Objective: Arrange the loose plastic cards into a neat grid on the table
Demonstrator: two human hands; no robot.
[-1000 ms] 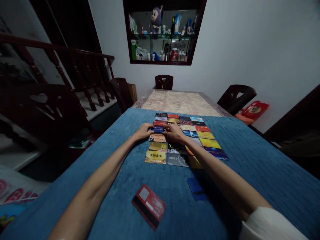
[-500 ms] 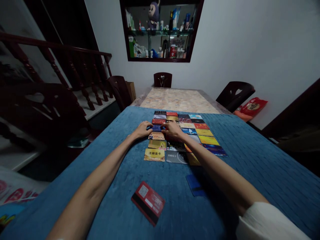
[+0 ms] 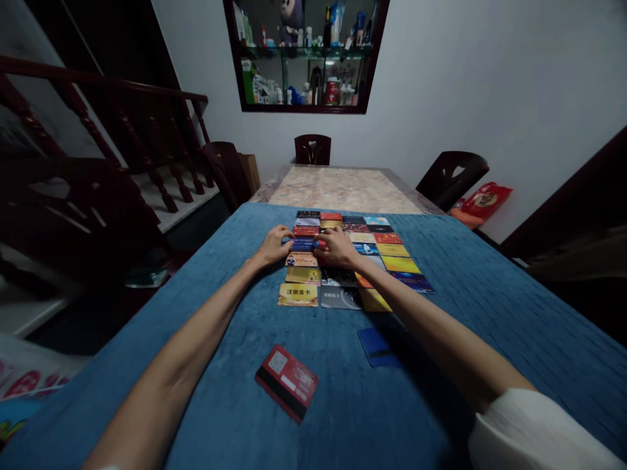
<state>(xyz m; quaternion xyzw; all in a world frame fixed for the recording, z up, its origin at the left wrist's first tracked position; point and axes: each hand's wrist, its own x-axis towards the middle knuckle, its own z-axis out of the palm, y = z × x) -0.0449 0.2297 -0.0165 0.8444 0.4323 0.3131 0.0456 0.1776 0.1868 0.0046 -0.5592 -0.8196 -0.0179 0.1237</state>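
Observation:
A blue card lies in the left column of a grid of cards, between my two hands. My left hand rests on the cloth at the card's left edge, thumb and fingers apart. From the other side, the bent fingers of my right hand close on its right end and cover part of the neighbouring cards. Just nearer is an orange card marked VIP, then gold cards, one with Chinese print. A grey card sits at the near edge of the grid.
On the blue cloth closer to me lie a red card with a black stripe and a blue striped card, partly in my right arm's shadow. Dark chairs stand around the table. A bare patterned tabletop shows beyond the cloth.
The view has shifted slightly, so everything appears a little higher and further left. Both hands stay at the ends of the blue card, with only small finger movement.

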